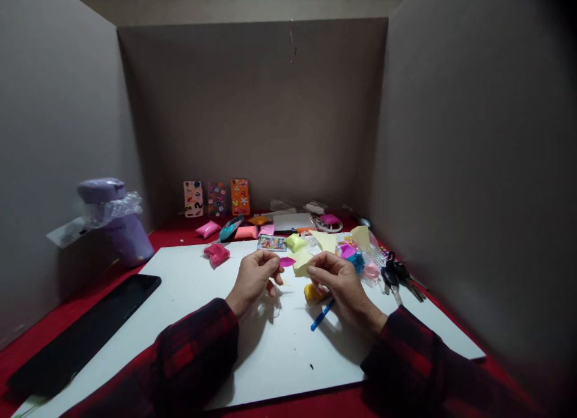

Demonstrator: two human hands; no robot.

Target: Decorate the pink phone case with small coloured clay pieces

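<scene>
My left hand (256,278) is closed in a pinch over the white board (270,370). Between its thumb and fingertips is a small magenta leaf-shaped piece (287,262). Close by, the fingers of my right hand (342,283) are pinched at the edge of a pale yellow piece of paper (301,263). Below that hand lie a yellow lump (314,293) and a blue pen (321,317), part of which the hand hides. A clear loop-like object (276,307), hard to make out, is beside my left hand.
Crimson (217,254) and pink packets (208,229) lie behind the hands. Three decorated phone cases (217,199) stand at the back. Keys (396,275) rest on the right. At left are a purple tumbler (124,232) and a black phone-like slab (85,331). Grey panels (252,106) enclose the table.
</scene>
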